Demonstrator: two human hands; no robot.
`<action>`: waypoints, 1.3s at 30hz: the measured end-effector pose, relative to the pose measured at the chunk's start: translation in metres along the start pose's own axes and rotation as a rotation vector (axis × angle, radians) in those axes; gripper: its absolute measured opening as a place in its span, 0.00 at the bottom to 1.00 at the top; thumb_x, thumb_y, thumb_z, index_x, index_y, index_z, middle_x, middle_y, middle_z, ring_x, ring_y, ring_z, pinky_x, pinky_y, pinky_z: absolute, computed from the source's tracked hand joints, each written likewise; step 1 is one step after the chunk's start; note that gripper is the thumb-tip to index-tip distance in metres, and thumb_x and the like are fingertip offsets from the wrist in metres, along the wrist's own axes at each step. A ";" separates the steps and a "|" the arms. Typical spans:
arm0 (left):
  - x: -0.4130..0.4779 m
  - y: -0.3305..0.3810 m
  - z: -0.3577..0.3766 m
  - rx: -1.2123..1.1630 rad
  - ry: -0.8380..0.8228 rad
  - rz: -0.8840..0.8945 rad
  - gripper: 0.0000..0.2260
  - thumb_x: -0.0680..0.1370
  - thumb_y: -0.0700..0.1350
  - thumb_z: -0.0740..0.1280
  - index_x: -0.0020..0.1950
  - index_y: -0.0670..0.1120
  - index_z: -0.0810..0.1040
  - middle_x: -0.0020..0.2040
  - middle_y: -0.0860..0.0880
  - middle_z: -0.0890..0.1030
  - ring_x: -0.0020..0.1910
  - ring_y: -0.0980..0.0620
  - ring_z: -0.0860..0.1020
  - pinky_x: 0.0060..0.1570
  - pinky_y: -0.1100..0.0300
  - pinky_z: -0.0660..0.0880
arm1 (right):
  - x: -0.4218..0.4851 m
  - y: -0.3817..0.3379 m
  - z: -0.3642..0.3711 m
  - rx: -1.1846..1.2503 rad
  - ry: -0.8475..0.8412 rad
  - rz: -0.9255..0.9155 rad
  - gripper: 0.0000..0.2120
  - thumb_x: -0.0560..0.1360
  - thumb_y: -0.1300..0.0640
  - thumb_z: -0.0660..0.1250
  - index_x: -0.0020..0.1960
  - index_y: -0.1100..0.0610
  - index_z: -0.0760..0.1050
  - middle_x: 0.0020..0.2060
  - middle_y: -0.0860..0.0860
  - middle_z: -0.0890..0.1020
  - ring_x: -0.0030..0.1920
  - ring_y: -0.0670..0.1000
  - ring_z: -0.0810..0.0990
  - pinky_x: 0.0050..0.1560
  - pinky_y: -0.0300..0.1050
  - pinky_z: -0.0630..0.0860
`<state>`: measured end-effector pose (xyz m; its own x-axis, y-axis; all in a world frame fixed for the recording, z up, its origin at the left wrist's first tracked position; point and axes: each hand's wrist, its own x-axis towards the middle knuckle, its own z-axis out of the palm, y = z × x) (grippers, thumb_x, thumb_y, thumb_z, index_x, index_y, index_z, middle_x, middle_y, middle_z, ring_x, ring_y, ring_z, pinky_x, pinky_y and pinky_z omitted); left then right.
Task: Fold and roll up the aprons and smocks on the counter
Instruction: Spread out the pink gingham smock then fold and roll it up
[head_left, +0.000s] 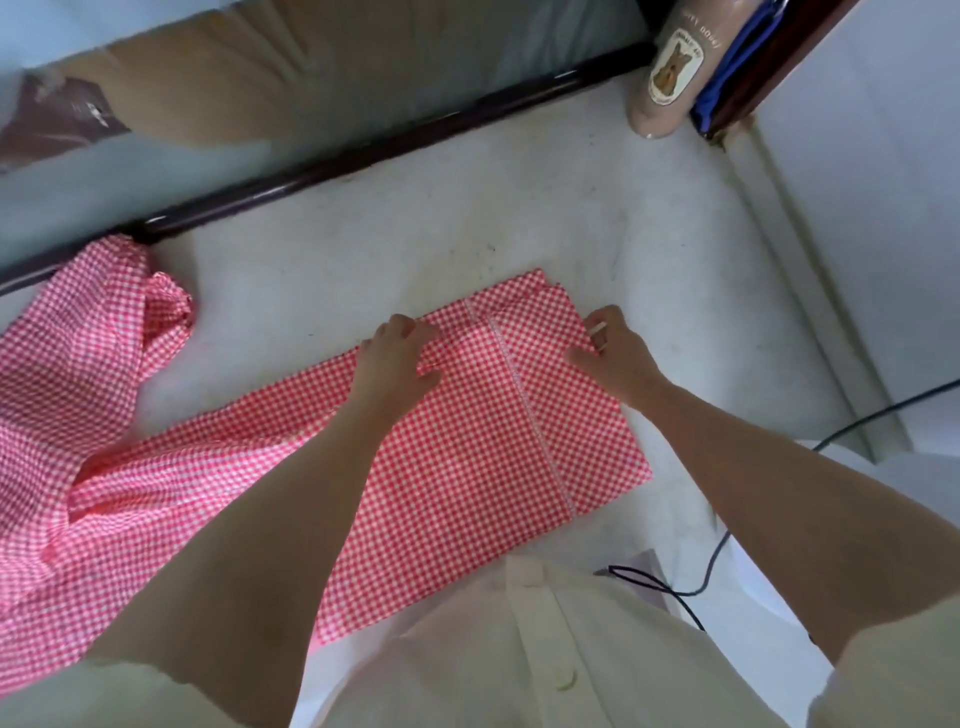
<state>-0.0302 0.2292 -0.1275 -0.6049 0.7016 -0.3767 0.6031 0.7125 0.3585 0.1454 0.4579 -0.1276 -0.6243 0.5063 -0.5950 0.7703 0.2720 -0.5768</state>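
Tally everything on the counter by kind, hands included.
Hands: 2, left hand and right hand
Pink checked garment: 1, the heap at left looks joined to it
Dog-label bottle: 1
Black cable: 1
Total: 5

We are looking at thin, matt checked cloth in the smock (467, 441) — the counter (467, 208) is showing pale, dull, speckled stone, and the dark rail (363, 150) is gleaming glossy.

The smock (467, 441) at centre is pink-and-white gingham. The counter (415, 218) is pale mottled grey. At the bottom, the shirt (597, 675) is cream and the cable (719, 553) black. At upper right, a beige bottle (670, 73) stands beside blue cloth (737, 67).
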 end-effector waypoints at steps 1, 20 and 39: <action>0.002 0.003 0.001 0.019 0.001 0.012 0.23 0.74 0.50 0.72 0.68 0.51 0.73 0.65 0.44 0.73 0.63 0.43 0.73 0.64 0.43 0.70 | 0.001 -0.003 0.001 -0.013 -0.004 -0.020 0.23 0.77 0.47 0.68 0.64 0.56 0.63 0.49 0.48 0.77 0.45 0.51 0.79 0.46 0.46 0.77; -0.025 0.005 0.011 0.157 0.146 -0.120 0.17 0.75 0.49 0.71 0.64 0.48 0.77 0.64 0.46 0.75 0.66 0.45 0.70 0.70 0.45 0.65 | -0.008 -0.037 -0.012 0.169 -0.214 0.050 0.09 0.77 0.49 0.68 0.43 0.54 0.76 0.41 0.46 0.81 0.37 0.45 0.81 0.44 0.41 0.77; -0.071 -0.007 0.021 0.220 0.241 -0.195 0.13 0.71 0.44 0.74 0.55 0.46 0.81 0.54 0.44 0.75 0.55 0.44 0.73 0.60 0.45 0.71 | -0.004 -0.018 -0.007 -0.326 -0.070 -0.257 0.20 0.76 0.60 0.67 0.67 0.59 0.75 0.65 0.57 0.77 0.65 0.56 0.75 0.67 0.43 0.64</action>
<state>0.0195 0.1743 -0.1212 -0.8088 0.5537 -0.1984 0.5457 0.8322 0.0980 0.1344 0.4565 -0.1112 -0.8003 0.3346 -0.4975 0.5821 0.6325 -0.5110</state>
